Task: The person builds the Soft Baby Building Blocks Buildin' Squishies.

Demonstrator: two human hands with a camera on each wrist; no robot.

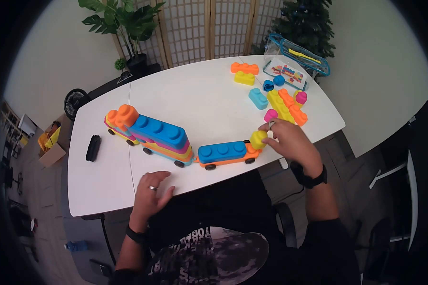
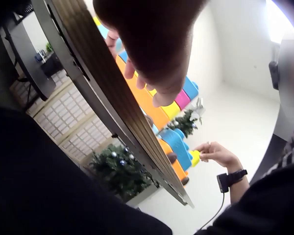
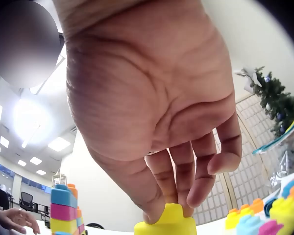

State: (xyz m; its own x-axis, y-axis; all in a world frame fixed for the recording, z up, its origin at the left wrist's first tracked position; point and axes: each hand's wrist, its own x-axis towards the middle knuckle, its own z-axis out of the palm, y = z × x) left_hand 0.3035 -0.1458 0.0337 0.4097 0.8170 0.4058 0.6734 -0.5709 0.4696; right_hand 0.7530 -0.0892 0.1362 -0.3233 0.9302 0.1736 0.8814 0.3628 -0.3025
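Observation:
My right hand (image 1: 290, 140) pinches a small yellow block (image 1: 258, 139) by its stud, between thumb and fingers. The block is at the right end of an orange wheeled car (image 1: 229, 160) that carries a long blue block (image 1: 222, 151). In the right wrist view the yellow block (image 3: 165, 223) hangs from the fingertips. Hitched at the car's left is a taller stack, with a blue block (image 1: 160, 131) over pink and yellow layers on wheels. An orange-topped front car (image 1: 122, 116) leads it. The left hand (image 1: 151, 192) hovers at the table's front edge, fingers loosely bent, holding nothing.
Loose blocks lie at the right: a yellow one (image 1: 279, 105), a light blue one (image 1: 258, 99) and an orange one (image 1: 244, 68) among several. Behind them sit a picture card (image 1: 286, 73) and a clear bag (image 1: 297, 53). A black case (image 1: 93, 147) lies far left.

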